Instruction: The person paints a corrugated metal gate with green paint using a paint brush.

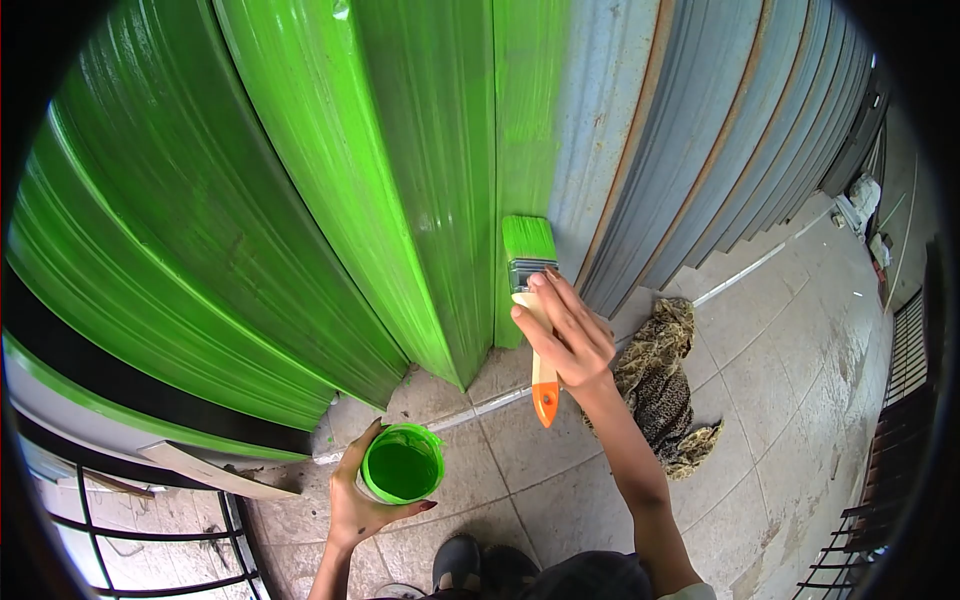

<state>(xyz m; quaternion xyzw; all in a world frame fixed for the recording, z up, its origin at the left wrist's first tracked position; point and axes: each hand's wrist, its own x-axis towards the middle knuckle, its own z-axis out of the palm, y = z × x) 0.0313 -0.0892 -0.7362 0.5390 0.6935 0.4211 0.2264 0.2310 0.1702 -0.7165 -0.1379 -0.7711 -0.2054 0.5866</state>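
Observation:
My right hand (572,335) is closed around the wooden handle of a wide paintbrush (531,250). Green paint covers its bristles, which touch a green strip of the corrugated metal panel (527,120). Right of that strip the metal (605,110) is bare grey with rusty edges. Low on the left, my left hand (352,500) holds an open paint can (403,463) by its side, fingers wrapped round it. Green paint is inside the can and smeared on its rim.
A crumpled patterned cloth (660,385) lies on the tiled floor (760,400) right of my right arm. Dark shoes (457,562) show at the bottom. A black metal grid (165,533) stands lower left, a flat board (215,470) beside it, and dark railings (850,540) lower right.

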